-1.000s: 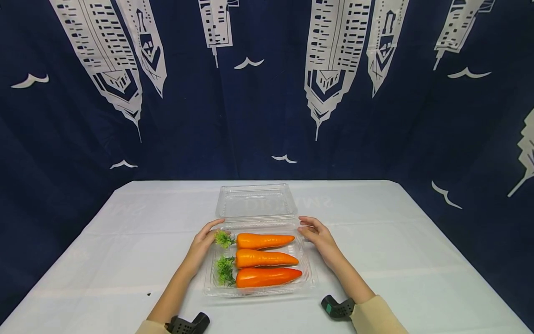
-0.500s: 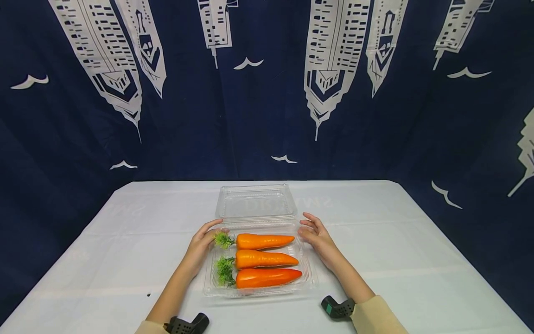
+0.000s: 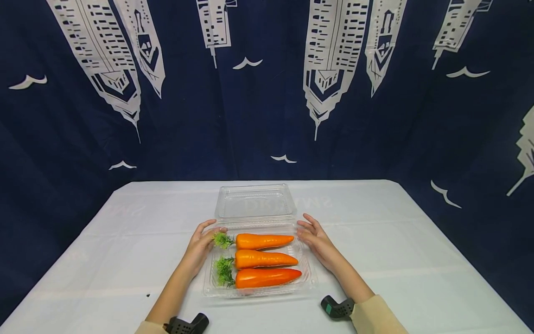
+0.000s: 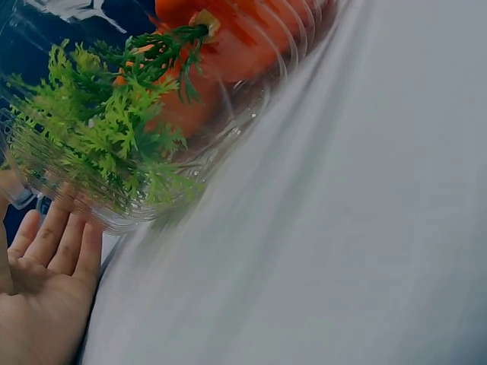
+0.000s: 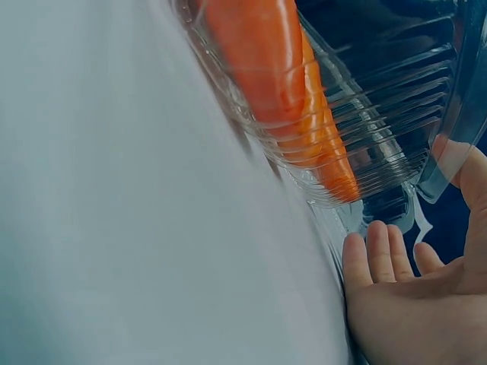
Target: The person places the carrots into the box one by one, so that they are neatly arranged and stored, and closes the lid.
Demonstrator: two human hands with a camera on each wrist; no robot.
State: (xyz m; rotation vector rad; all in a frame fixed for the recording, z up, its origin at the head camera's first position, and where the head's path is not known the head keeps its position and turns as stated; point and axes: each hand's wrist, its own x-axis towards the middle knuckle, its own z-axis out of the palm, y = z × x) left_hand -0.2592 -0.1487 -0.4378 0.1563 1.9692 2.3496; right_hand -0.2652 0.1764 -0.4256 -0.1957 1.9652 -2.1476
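Note:
A clear plastic clamshell box (image 3: pixel 260 292) lies on the table with its lid (image 3: pixel 255 202) folded back. Inside it are three orange carrots, a far one (image 3: pixel 263 240), a middle one (image 3: pixel 265 259) and a redder near one (image 3: pixel 268 278), tips to the right. Leafy green tops (image 3: pixel 224 271) lie at the left end. My left hand (image 3: pixel 199 246) is at the far left corner, its fairly straight fingers (image 4: pixel 70 242) meeting the box's side. At the opposite corner, my right hand (image 3: pixel 318 241) touches the rim with its thumb (image 5: pixel 455 158); its other fingers extend beside the box.
A white cloth covers the table (image 3: pixel 104 260), with a small dark speck (image 3: pixel 148 295) at the left. Behind hangs a dark blue curtain (image 3: pixel 258 116) with white building prints. A black wrist device (image 3: pixel 338 307) sits at the right sleeve, another (image 3: pixel 187 324) at the left.
My left fingers have drawn back slightly from the hinge side. The right fingers have lifted and spread a little. Box and carrots stay in place.

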